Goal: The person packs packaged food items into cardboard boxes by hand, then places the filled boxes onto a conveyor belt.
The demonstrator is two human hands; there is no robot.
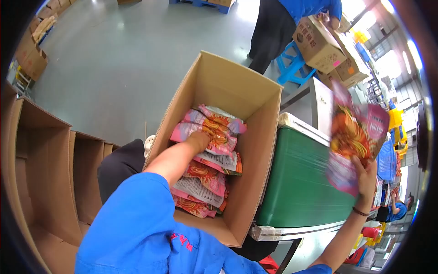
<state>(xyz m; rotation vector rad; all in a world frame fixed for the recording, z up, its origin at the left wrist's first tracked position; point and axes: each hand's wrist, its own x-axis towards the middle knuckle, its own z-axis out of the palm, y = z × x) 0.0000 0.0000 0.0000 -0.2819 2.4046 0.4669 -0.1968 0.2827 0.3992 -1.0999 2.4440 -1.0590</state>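
Note:
An open cardboard box [180, 98] stands in front of me with several pink printed food packets [205, 178] overlapping inside it. My left hand [199, 140] reaches into the box, its fingers curled onto the upper packet [219, 125]; the fingertips are partly hidden. On the right, my right hand [363, 176] is closed on the lower edge of another pink food packet [349, 141], printed with a noodle-like picture. This packet is held up above the green conveyor belt [296, 182] and is slightly blurred.
More open cardboard boxes [48, 173] line the left side. Beside my box runs the conveyor's metal frame [292, 232]. Farther off, a person in a blue top [303, 7] stands by printed cartons [319, 45] on a blue stool [292, 66]. A blue basket [386, 160] is at the right.

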